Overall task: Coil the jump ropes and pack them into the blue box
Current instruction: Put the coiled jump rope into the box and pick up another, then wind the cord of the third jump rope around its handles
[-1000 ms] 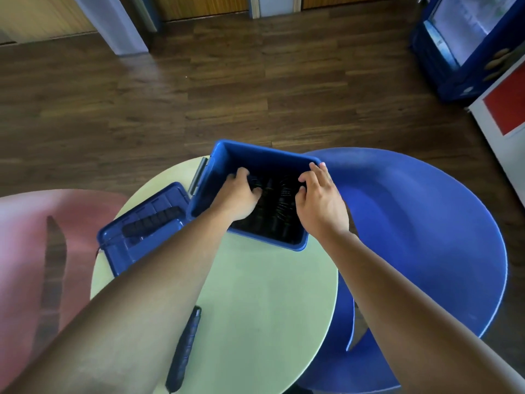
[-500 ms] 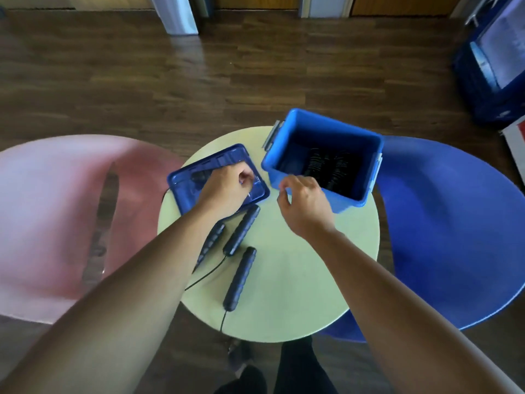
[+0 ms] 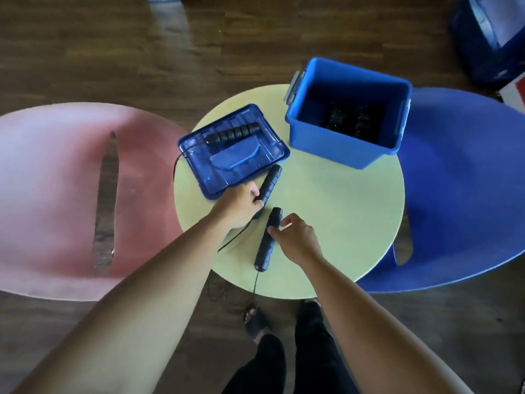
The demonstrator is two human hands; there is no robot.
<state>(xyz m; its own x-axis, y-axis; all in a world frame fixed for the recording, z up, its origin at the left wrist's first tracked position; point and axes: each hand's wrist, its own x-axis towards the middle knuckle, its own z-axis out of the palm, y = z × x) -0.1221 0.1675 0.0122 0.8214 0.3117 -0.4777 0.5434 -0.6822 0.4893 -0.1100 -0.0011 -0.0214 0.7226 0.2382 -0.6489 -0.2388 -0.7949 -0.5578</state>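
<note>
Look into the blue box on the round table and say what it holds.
The blue box holds dark coiled jump ropes on its bottom. Their number cannot be told: the inside is shadowed and the near wall hides part of the bottom.

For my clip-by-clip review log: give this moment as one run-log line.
left hand: grips lid-side handle | right hand: touches near handle, grasp unclear | blue box: open, coiled ropes inside | lid: on table

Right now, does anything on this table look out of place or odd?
A black rope handle lies on the upturned lid, not in the blue box. Also, thin cords trail over the table edge toward the floor, where they could snag. Nothing looks spilled or broken.
</note>
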